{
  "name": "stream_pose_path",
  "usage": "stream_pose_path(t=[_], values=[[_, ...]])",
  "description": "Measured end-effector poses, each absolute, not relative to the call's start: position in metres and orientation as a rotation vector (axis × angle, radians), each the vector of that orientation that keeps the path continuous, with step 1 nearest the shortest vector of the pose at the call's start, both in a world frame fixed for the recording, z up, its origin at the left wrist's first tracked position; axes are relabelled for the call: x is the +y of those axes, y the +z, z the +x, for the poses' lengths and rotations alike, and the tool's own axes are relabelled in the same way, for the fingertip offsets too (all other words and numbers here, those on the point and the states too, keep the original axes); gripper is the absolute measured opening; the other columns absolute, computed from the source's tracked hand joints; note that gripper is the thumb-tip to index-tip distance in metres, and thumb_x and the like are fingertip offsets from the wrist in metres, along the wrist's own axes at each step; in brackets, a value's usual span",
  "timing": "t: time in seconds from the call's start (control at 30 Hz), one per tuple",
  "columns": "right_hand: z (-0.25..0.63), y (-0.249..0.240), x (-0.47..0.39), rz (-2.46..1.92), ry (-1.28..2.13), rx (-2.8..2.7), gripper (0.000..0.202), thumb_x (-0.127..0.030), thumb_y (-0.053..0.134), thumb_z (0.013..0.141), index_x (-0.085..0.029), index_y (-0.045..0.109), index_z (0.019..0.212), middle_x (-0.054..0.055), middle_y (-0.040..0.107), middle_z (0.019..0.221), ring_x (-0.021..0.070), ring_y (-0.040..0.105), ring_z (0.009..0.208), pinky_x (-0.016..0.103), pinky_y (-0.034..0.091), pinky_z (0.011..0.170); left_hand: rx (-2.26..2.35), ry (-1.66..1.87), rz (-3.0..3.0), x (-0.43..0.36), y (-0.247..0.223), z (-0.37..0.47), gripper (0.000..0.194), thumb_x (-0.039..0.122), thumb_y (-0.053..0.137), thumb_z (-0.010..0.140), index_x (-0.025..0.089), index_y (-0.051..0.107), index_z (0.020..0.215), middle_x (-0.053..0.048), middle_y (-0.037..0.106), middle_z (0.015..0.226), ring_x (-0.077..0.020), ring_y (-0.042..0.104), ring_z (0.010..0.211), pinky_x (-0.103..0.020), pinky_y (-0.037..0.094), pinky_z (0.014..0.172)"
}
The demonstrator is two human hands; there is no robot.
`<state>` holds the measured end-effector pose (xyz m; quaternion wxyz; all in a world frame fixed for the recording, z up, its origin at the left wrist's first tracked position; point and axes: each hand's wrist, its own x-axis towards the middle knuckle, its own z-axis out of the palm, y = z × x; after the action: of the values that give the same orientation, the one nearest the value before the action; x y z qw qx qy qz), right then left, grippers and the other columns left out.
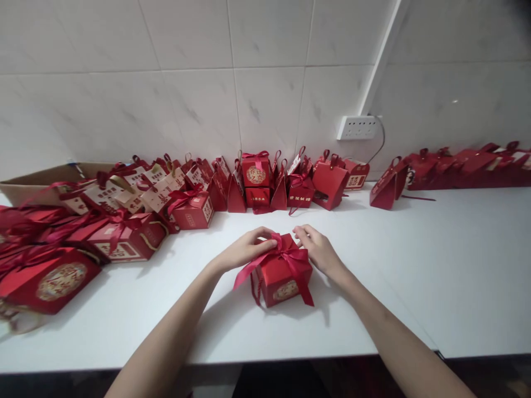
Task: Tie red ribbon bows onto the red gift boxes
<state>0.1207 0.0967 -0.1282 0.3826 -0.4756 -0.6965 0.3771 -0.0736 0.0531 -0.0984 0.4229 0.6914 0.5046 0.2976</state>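
Observation:
A red gift box point(276, 282) with a gold emblem on its front stands on the white table point(348, 331). A crimson ribbon bow point(286, 255) is tied on its top, with tails hanging down the front and out to the left. My left hand point(249, 249) lies over the box's upper left side, its thumb against the bow and its fingers curled behind. At the box's upper right, my right hand point(317, 247) has its fingers bent towards the back of the bow; what they touch is partly hidden. A twisted red cord point(258, 287) hangs at the left side.
Red boxes with ribbons point(120, 237) crowd the left, beside a cardboard box point(33, 185). More small red boxes point(329, 182) line the wall, with another row point(468, 166) at the far right. A white socket strip point(357, 127) is on the tiled wall.

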Motion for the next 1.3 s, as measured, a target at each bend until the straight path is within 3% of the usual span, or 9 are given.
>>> stream_pose_path(t=[0.17, 0.37, 0.53, 0.63, 0.93, 1.03, 1.13, 1.23, 1.3], values=[[0.139, -0.108, 0.09, -1.05, 1.112, -1.951, 0.049, -0.062, 0.04, 0.082, -0.019, 0.045, 0.059, -0.005, 0.035, 0.052, 0.0104, 0.035, 0.049, 0.025, 0.029, 0.049, 1.361, 0.701, 1.689, 0.045, -0.1, -0.084, 0.045, 0.054, 0.04, 0.085, 0.016, 0.057, 0.103, -0.008, 0.063, 0.099, -0.0208, 0.06, 0.086, -0.032, 0.047, 0.075], [0.137, -0.101, 0.08, -1.002, 1.217, -2.13, 0.034, -0.046, 0.056, 0.08, -0.018, 0.047, 0.063, -0.004, 0.045, 0.058, 0.0094, 0.04, 0.054, 0.023, 0.031, 0.052, 1.285, 0.507, 1.71, 0.03, -0.087, -0.09, 0.051, 0.04, 0.052, 0.081, 0.025, 0.04, 0.128, -0.001, 0.06, 0.083, -0.0111, 0.052, 0.057, -0.023, 0.043, 0.054], [0.136, -0.099, 0.079, -1.046, 1.168, -2.035, 0.032, -0.043, 0.06, 0.078, -0.018, 0.05, 0.061, -0.004, 0.045, 0.056, 0.0087, 0.039, 0.052, 0.023, 0.031, 0.05, 1.296, 0.533, 1.863, 0.032, -0.087, -0.087, 0.023, 0.032, 0.059, 0.074, 0.021, 0.051, 0.094, 0.006, 0.047, 0.062, -0.0102, 0.042, 0.056, -0.022, 0.034, 0.052], [0.14, -0.096, 0.08, -1.052, 1.14, -1.973, 0.033, -0.041, 0.06, 0.078, -0.018, 0.047, 0.058, -0.005, 0.042, 0.055, 0.0078, 0.037, 0.05, 0.023, 0.03, 0.049, 1.432, 0.569, 1.92, 0.033, -0.089, -0.084, 0.025, 0.04, 0.059, 0.074, 0.02, 0.045, 0.077, 0.006, 0.045, 0.062, -0.0102, 0.04, 0.056, -0.022, 0.031, 0.051], [0.137, -0.095, 0.081, -1.027, 1.404, -1.933, 0.037, -0.045, 0.055, 0.081, -0.019, 0.044, 0.056, -0.006, 0.043, 0.047, 0.008, 0.043, 0.044, 0.023, 0.034, 0.049, 1.444, 0.843, 1.947, 0.029, -0.096, -0.076, 0.014, 0.027, 0.053, 0.076, 0.02, 0.046, 0.086, 0.007, 0.036, 0.058, -0.0092, 0.036, 0.054, -0.022, 0.031, 0.053], [0.136, -0.096, 0.081, -1.043, 1.395, -1.895, 0.037, -0.047, 0.055, 0.081, -0.019, 0.045, 0.059, -0.007, 0.043, 0.047, 0.0078, 0.044, 0.043, 0.023, 0.035, 0.048, 1.504, 0.873, 2.047, 0.029, -0.098, -0.074, 0.013, 0.03, 0.055, 0.076, 0.02, 0.048, 0.08, 0.005, 0.041, 0.063, -0.0115, 0.04, 0.059, -0.024, 0.036, 0.058], [0.139, -0.095, 0.082, -1.028, 1.438, -1.895, 0.034, -0.051, 0.056, 0.079, -0.019, 0.05, 0.071, -0.005, 0.049, 0.055, 0.0099, 0.049, 0.051, 0.023, 0.04, 0.052, 1.498, 0.963, 2.198, 0.03, -0.1, -0.075, 0.014, 0.03, 0.057, 0.075, 0.02, 0.051, 0.083, -0.004, 0.054, 0.089, -0.0192, 0.05, 0.087, -0.034, 0.042, 0.08], [0.145, -0.093, 0.084, -1.063, 1.477, -1.95, 0.036, -0.054, 0.057, 0.077, -0.02, 0.049, 0.085, -0.001, 0.056, 0.072, 0.0122, 0.054, 0.062, 0.025, 0.045, 0.057, 1.282, 0.919, 2.202, 0.032, -0.102, -0.077, 0.034, 0.032, 0.059, 0.075, 0.021, 0.052, 0.106, -0.009, 0.049, 0.124, -0.0253, 0.046, 0.114, -0.041, 0.037, 0.098], [0.148, -0.092, 0.085, -1.1, 1.461, -2.076, 0.033, -0.051, 0.059, 0.078, -0.019, 0.05, 0.083, 0.001, 0.058, 0.079, 0.0124, 0.055, 0.065, 0.025, 0.045, 0.059, 1.146, 0.833, 2.163, 0.033, -0.103, -0.078, 0.046, 0.034, 0.059, 0.075, 0.023, 0.048, 0.119, -0.009, 0.048, 0.128, -0.0254, 0.048, 0.115, -0.04, 0.039, 0.098]])
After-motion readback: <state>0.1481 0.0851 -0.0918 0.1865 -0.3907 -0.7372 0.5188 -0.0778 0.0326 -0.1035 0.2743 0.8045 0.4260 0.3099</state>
